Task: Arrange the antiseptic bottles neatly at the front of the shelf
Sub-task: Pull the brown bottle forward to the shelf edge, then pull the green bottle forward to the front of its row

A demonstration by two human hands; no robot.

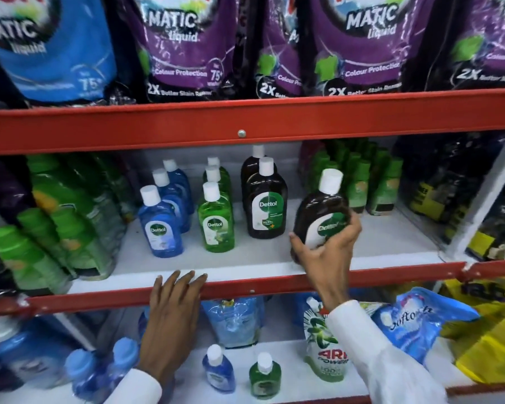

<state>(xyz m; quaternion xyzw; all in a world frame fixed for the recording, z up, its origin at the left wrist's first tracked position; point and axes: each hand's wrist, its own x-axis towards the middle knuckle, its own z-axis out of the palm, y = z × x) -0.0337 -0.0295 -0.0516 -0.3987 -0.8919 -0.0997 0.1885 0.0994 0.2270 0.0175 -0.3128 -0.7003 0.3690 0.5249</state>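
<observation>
On the middle white shelf (391,243) stand three rows of white-capped antiseptic bottles: blue ones (161,225) at the left, green ones (216,223) beside them, brown ones (266,211) further right. My right hand (327,255) grips a separate brown bottle (321,217) from below and tilts it to the right, just above the shelf, right of the brown row. Fingers flat, my left hand (175,307) rests on the shelf's red front rail (245,287), below the blue and green rows, and holds nothing.
Green-capped bottles (70,228) crowd the shelf's left side and more (370,182) stand at the back right. Dark pouches (449,193) fill the far right. Detergent pouches (181,48) hang above. The lower shelf holds small blue (217,371) and green (264,377) bottles and refill packs (324,345).
</observation>
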